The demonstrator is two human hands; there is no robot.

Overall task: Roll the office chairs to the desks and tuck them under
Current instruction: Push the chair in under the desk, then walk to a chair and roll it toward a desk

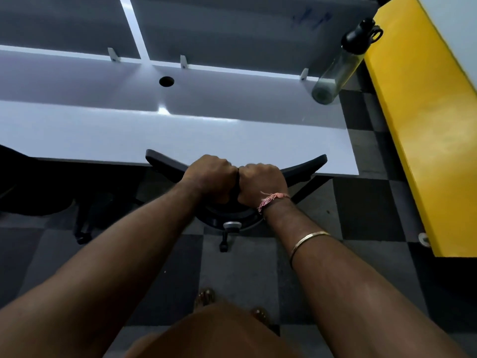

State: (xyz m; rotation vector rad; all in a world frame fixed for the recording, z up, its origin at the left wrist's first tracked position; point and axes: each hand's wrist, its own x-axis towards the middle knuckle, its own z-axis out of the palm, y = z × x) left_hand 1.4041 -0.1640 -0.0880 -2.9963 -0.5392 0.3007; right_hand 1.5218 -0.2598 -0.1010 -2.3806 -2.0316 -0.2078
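Desk [103, 130]: smooth white laminate, semi-gloss w/ glare. Chair [304, 165] back matt black plastic, base hub dull metal. Bottle [338, 71] clear plastic; floor [258, 267] rough carpet tiles.

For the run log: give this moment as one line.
left hand: grips backrest | right hand: grips backrest | chair backrest: at desk edge | bottle: on desk

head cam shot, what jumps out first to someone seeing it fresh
Dead centre, the left hand and right hand grip the top of a black office chair side by side, its backrest against the white desk edge. Next comes the bright yellow panel down the right side, then the clear water bottle at the desk's far right corner.
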